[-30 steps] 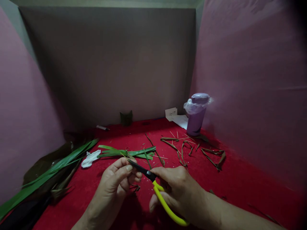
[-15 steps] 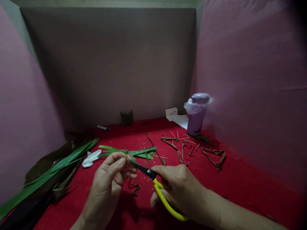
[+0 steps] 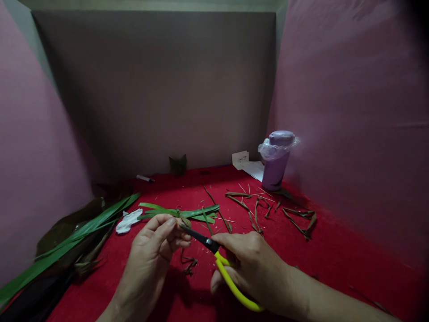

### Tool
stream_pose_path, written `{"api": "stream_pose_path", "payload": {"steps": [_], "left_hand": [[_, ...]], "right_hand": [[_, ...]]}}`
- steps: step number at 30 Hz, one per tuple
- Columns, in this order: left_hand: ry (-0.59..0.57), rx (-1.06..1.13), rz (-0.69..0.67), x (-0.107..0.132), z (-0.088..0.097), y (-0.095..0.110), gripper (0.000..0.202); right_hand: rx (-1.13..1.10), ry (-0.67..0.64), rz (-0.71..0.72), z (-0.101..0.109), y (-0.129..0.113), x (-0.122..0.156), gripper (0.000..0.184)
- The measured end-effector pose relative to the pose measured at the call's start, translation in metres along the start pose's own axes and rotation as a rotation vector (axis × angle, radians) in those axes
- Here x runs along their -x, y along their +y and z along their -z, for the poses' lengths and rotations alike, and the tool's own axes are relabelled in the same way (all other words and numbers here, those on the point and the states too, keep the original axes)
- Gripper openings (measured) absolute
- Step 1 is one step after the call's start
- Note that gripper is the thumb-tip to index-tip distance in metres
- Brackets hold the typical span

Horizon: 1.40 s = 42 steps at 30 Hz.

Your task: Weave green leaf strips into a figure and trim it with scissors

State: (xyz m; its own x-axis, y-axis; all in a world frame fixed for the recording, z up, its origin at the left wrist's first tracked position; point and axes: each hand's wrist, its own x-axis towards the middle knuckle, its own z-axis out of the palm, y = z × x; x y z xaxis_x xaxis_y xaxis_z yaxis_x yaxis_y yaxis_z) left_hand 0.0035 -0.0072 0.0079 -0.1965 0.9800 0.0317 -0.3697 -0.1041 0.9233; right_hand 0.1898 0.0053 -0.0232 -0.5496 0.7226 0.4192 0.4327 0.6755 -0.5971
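Red cloth (image 3: 335,255) is spread over a work surface that is boxed in by pink side walls and a dull grey-brown back panel.

Low in the middle of the view, both bare hands are held just above the cloth. The left hand (image 3: 152,252) is curled, with thumb and forefinger pinched shut on a small brownish-green leaf piece (image 3: 184,220). The right hand (image 3: 251,264) is closed around the grips of yellow-handled scissors with black blades (image 3: 214,249). The blades are angled up and to the left, and their tip is brought right to the leaf piece beside the left fingertips. The blades appear to lie together; a gap between them cannot be made out.

Just beyond the hands, flat green leaf strips (image 3: 174,212) are laid across the cloth, with a crumpled white tissue (image 3: 128,221) at their left end. A curled brown scrap (image 3: 189,264) is seen on the cloth between the two hands.

Long green leaves (image 3: 67,241) are piled at the left edge. Dried brown leaf trimmings (image 3: 298,217) are scattered to the right. Near the back right corner, a purple cup capped with clear plastic film (image 3: 275,163) is stood upright beside white paper cards (image 3: 248,165). A small dark pen (image 3: 145,179) is laid by the back panel.
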Motion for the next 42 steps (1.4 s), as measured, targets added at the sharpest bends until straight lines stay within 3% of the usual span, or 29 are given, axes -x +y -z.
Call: {"api": "stream_pose_path", "payload": {"steps": [8,14,21,28,42], "left_hand": [[0.011,-0.006,-0.014,0.0005,-0.0022,0.0009,0.004],[0.037,0.017,0.003,-0.0004,-0.0022,-0.0005,0.006],[0.041,0.022,0.019,0.0011,-0.0027,0.0014,0.008],[0.02,0.033,0.044,0.0016,-0.0019,-0.0018,0.01],[0.075,-0.021,0.014,0.0,-0.0015,-0.0019,0.012]], "right_hand": [[0.052,0.011,-0.061,0.0044,-0.0071,0.0001,0.029],[0.052,0.038,-0.06,0.0052,-0.0087,0.0012,0.053],[0.056,-0.012,-0.061,0.0063,-0.0073,-0.0001,0.046],[0.102,-0.024,-0.053,0.0064,-0.0078,-0.0008,0.028],[0.105,0.033,-0.049,0.0079,-0.0087,-0.0012,0.043]]}}
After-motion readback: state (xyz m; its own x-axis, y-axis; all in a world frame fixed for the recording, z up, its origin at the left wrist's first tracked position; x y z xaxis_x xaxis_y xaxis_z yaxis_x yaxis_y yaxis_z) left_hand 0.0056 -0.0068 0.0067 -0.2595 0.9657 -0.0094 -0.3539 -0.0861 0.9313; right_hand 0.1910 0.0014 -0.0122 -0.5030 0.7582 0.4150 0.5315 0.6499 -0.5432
